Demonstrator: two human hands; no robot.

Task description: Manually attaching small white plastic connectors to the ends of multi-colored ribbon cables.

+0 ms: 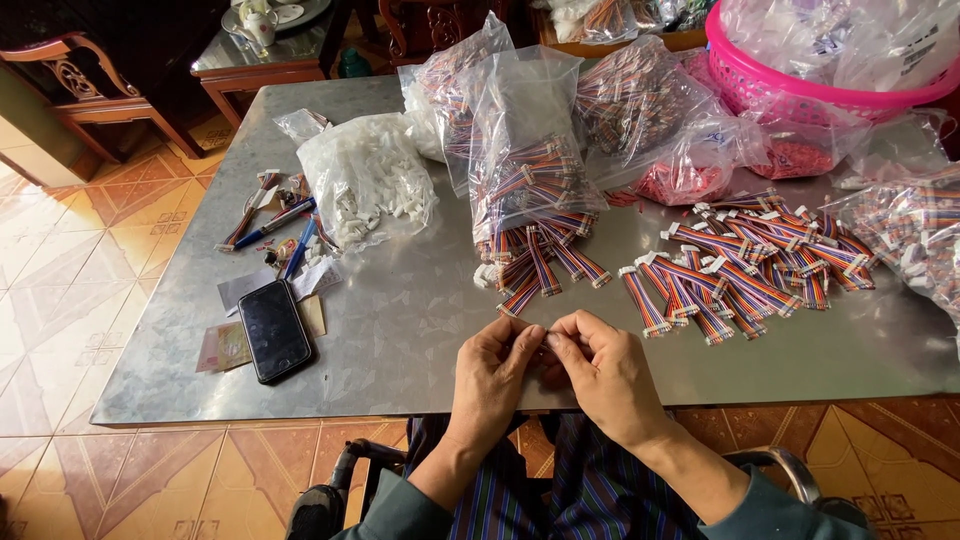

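Steel-grey desk (400, 330) carries the work. The left hand (495, 370) and the right hand (600, 370) meet at its near edge, fingertips pinched together on a small piece, mostly hidden between them. The loose striped ribbon cables (540, 265) lie just beyond both hands, slightly nearer the left.

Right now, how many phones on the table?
1. The phone lies face up near the table's front left edge, beside banknotes and pens. Others could be hidden under the bags.
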